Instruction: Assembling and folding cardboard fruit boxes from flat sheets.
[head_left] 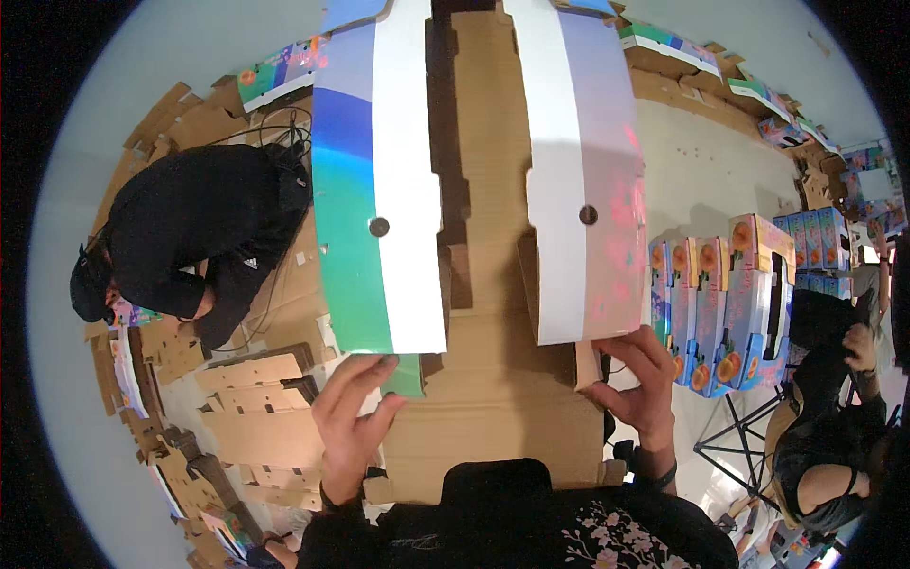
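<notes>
A large, partly folded cardboard box (408, 142) stretches away in front of me, its brown inside showing between two long side panels. The left panel is blue and green with a white strip; the right one is pale purple with pink marks and a white strip. Each carries a dark round hole. At the near left corner, my left hand (353, 417) pinches a small green flap (408, 376). My right hand (637, 387) grips the matching flap (588, 365) at the near right corner, thumb below and fingers above.
Finished printed boxes (758, 303) stand in a row to the right, above a black folding stand (735, 436). A person in black (204, 213) bends over at the left, near stacked flat cardboard (261, 408). Another person (825, 417) is at the far right.
</notes>
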{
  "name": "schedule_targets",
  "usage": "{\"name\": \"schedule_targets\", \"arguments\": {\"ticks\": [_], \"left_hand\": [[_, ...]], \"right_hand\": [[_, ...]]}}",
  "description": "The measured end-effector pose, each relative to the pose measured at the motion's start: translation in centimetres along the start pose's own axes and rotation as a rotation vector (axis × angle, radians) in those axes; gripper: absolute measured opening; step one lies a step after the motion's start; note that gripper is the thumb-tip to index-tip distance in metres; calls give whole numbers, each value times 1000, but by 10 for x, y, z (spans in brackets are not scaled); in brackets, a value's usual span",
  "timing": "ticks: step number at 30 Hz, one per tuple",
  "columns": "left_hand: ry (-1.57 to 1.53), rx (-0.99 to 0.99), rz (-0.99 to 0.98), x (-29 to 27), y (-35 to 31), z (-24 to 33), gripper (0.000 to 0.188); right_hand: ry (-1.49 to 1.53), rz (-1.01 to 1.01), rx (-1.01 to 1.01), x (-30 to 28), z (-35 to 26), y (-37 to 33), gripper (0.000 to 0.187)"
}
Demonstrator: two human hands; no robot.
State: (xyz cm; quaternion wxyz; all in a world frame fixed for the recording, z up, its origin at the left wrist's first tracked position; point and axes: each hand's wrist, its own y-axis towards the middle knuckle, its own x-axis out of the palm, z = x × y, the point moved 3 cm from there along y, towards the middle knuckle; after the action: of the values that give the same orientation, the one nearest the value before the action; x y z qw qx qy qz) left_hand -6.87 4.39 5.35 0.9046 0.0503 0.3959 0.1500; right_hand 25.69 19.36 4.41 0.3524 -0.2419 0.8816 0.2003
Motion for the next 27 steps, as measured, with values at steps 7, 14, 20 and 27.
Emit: {"name": "schedule_targets", "arguments": {"ticks": [7,14,20,27], "left_hand": [[-395,-373,196,-5,19,-6,76],[-291,-276,-194,-24,75,4,90],[-170,-298,-132,-26,83,-6,49],[-104,-267,-262,-28,50,1,49]], "right_hand": [[399,190,371,-10,-13,18,64],[172,-89,309,-30,-28,57,77],[84,-86,443,-36,-28,69,45],[38,-179,321,-46,-27,43,42]]}}
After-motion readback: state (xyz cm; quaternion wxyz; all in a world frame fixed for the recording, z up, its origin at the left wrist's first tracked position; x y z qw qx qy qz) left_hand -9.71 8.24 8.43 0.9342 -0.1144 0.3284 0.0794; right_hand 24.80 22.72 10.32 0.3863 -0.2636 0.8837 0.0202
